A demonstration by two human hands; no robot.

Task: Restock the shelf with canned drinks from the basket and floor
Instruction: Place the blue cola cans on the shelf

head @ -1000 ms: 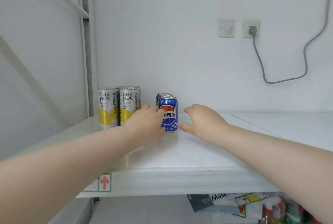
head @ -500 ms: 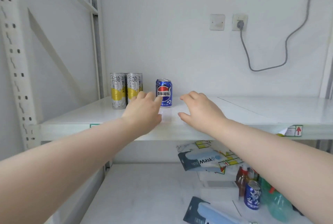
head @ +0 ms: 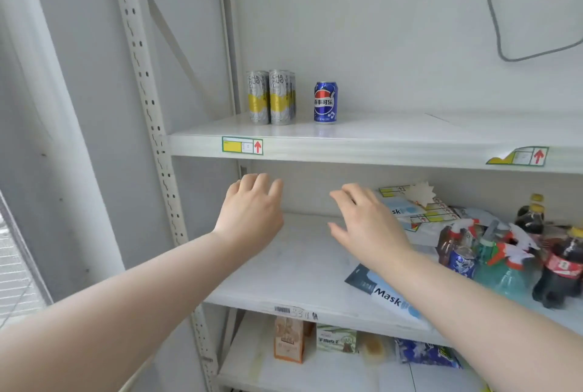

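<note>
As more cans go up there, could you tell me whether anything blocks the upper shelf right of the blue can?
Nothing visible does: right of the blue can, the upper shelf shows only bare surface.

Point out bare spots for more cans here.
Top shelf: bare from the blue can rightward; a narrow gap between it and the silver-yellow cans. Middle shelf: bare left half; right side crowded with bottles and mask packs.

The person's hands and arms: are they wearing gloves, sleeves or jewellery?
No. The left hand and right hand are bare: no gloves, rings or watch visible. The left forearm and right forearm are uncovered too; no sleeve shows in the picture.
</note>
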